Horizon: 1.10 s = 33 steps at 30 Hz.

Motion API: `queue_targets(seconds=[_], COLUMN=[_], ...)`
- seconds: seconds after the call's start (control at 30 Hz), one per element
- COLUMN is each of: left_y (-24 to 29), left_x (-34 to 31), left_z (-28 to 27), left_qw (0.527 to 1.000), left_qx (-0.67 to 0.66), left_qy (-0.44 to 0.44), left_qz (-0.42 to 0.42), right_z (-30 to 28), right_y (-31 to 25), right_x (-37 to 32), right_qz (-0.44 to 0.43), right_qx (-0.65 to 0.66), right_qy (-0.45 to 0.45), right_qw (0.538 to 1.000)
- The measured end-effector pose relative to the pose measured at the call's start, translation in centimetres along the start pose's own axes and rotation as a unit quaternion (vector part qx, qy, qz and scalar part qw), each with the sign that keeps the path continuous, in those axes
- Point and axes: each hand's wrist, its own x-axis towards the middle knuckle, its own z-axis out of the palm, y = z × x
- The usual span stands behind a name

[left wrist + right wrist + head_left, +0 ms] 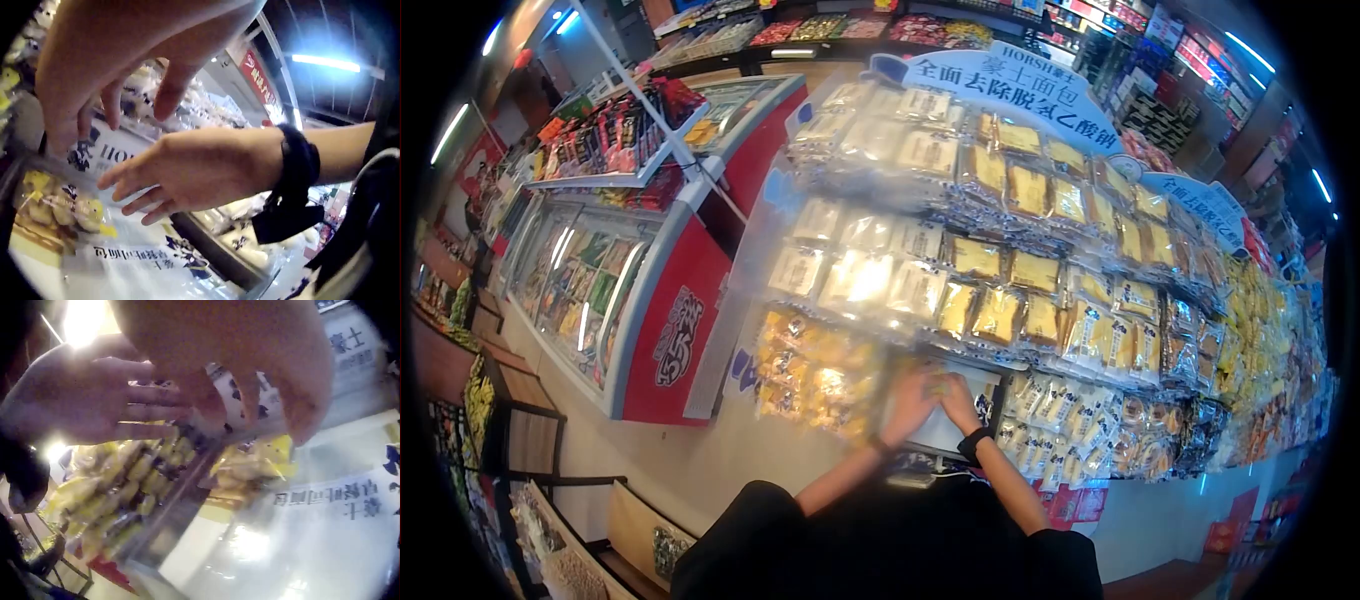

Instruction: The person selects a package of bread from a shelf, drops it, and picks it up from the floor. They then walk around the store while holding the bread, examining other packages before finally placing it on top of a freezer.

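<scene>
In the head view my left hand [912, 402] and right hand [962, 404] are close together over a white printed panel [938, 435] at the front of a bread display. The left wrist view shows my left hand [144, 44] above, its fingers pointing down and loosely bent. Below it, my right hand [197, 169], with a black band at the wrist, stretches its fingers over the panel. No held item shows in either hand. Blue and black lettering marks the panel, beside bread rolls with yellow ends [256, 462] over toast slices.
Stacked packs of sliced bread [1000, 310] rise behind the hands. Yellow-wrapped packs [810, 375] lie at left, white packs [1055, 415] at right. A red-sided freezer [670, 340] stands further left, and blue signs [1010, 85] top the display.
</scene>
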Motion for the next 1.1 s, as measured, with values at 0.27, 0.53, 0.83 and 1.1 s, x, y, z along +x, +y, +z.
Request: queue_targets(seconds=[0.27,0.53,0.83,1.1], left_y=[11.5,4.4,12.7,5.8], left_x=[-4.4,-8.3,-8.0,-7.3], left_z=[-11.1,-13.4,-12.2,-4.6], left_qw=[0.966,0.933,0.961,0.983], left_qx=[0.031,0.249,-0.081,-0.024], left_qy=[0.209,0.235,0.113,-0.06], left_qz=[-0.148,-0.109,-0.238,-0.169], right_z=[3.8,5.3,-1.5,-2.4], right_y=[-3.7,-6.7,-8.4,0.4], right_x=[1.2,0.0,-3.4,-7.9], right_qz=[0.003,-0.021,-0.047,0.108], right_qx=[0.407,0.461,0.401,0.422], right_qy=[-0.131,-0.167,-0.073,-0.091], right_qw=[0.904,0.871,0.912,0.896])
